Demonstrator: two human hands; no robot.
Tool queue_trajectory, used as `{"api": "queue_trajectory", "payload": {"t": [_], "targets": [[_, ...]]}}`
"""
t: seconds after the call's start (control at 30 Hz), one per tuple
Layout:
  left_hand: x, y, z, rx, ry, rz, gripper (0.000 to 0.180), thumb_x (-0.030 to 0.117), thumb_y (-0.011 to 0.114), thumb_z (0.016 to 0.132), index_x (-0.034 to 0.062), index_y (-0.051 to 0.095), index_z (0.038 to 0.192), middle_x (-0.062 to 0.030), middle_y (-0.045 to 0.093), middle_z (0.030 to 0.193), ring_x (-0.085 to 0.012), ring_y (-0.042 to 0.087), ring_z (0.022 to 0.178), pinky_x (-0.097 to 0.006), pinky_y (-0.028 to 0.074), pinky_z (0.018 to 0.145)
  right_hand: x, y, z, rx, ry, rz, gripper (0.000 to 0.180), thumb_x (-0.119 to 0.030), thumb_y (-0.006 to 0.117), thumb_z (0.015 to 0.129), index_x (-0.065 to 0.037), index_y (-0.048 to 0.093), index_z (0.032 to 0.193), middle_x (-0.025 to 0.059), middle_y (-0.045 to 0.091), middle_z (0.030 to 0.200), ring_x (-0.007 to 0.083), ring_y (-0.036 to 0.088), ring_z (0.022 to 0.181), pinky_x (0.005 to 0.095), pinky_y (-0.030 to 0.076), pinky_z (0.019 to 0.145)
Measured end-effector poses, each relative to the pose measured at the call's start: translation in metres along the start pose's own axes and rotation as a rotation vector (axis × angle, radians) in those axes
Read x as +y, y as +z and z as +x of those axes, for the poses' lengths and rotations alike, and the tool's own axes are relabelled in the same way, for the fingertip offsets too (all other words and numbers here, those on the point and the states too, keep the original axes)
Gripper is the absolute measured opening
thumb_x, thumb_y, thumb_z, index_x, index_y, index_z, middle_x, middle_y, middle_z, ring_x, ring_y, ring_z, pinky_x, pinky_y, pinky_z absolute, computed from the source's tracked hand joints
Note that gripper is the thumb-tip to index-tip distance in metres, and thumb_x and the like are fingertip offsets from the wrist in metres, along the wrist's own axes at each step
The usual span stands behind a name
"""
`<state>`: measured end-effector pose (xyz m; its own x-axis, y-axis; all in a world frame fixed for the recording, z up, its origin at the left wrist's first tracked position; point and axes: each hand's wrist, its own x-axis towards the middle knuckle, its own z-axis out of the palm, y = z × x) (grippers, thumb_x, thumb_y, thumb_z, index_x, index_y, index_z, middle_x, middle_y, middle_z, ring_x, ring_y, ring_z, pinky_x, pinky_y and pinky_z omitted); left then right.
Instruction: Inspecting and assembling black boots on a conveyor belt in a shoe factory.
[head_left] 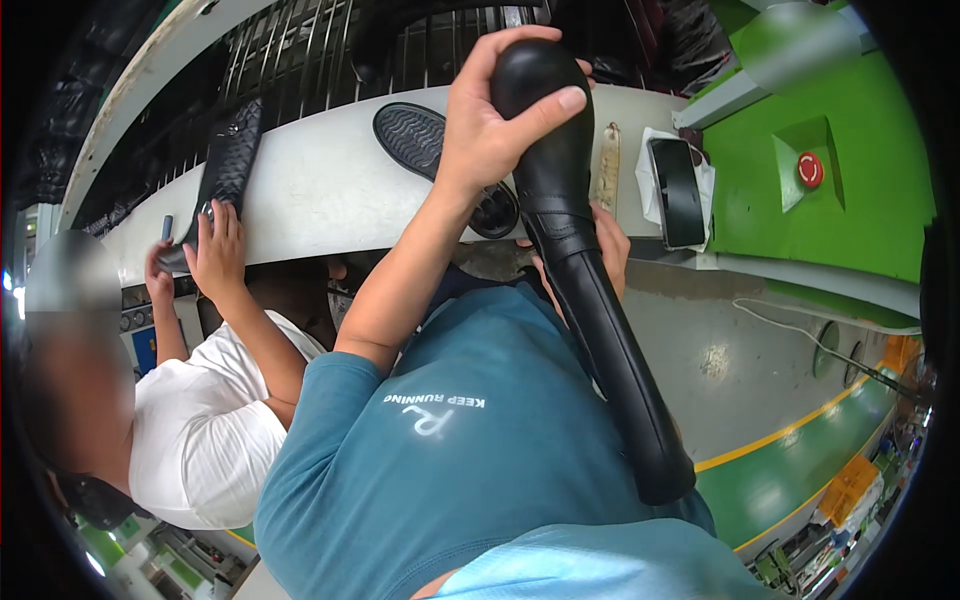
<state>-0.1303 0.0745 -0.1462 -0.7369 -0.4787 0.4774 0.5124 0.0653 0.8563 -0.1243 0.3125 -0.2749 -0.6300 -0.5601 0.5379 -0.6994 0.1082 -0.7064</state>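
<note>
A tall black boot [565, 215] slants across my front, its rounded toe up over the white table and its long shaft running down past my shirt to the lower right. My left hand [500, 125] is wrapped over the toe, with the thumb across its upper. Partly hidden behind the boot, my right hand [612, 250] grips it around the ankle, fingers showing on the right side of the shaft. A black shoe sole [408, 135] with wavy tread lies tread up on the table, its middle covered by my left wrist.
At left, a co-worker in white has both hands [215, 250] on a black textured boot [230, 165]. A phone [676, 190] lies on white paper right of a worn, pale strip [609, 165]. Beyond stands a green machine [850, 200] with a red button [809, 170]. Metal bars [300, 55] line the back.
</note>
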Motion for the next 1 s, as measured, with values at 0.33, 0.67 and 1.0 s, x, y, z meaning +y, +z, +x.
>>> {"api": "queue_trajectory", "payload": {"t": [0.33, 0.67, 1.0], "targets": [[-0.007, -0.003, 0.004, 0.118, -0.085, -0.023, 0.052, 0.016, 0.091, 0.092, -0.0056, 0.064, 0.132, -0.0148, 0.082, 0.115, -0.0185, 0.078, 0.104, -0.036, 0.064, 0.095, 0.018, -0.060, 0.061, -0.258, 0.347, 0.679, 0.066, -0.005, 0.064, 0.107, 0.004, 0.038, 0.166, 0.0247, 0.057, 0.156, 0.0367, 0.062, 0.142, 0.0461, 0.046, 0.124], [0.008, 0.013, -0.005, 0.035, 0.104, -0.114, 0.058, 0.011, 0.088, 0.092, 0.0006, 0.061, 0.143, -0.0196, 0.077, 0.132, -0.0278, 0.076, 0.120, -0.042, 0.062, 0.104, 0.026, 0.015, 0.086, -0.318, 0.652, 1.183, 0.076, -0.054, 0.038, 0.117, 0.006, 0.039, 0.165, 0.0243, 0.058, 0.152, 0.0282, 0.063, 0.135, 0.0439, 0.050, 0.117], [-0.018, -0.076, -0.028, 0.120, 0.021, 0.627, 0.057, 0.027, 0.074, 0.106, 0.0022, 0.058, 0.155, -0.0190, 0.069, 0.146, -0.0271, 0.067, 0.132, -0.039, 0.047, 0.117, 0.046, 0.031, 0.074, -0.341, 0.736, 1.247, 0.104, -0.082, 0.030, 0.108, 0.008, 0.048, 0.156, 0.0322, 0.066, 0.134, 0.0371, 0.073, 0.111, 0.0520, 0.062, 0.103]]}}
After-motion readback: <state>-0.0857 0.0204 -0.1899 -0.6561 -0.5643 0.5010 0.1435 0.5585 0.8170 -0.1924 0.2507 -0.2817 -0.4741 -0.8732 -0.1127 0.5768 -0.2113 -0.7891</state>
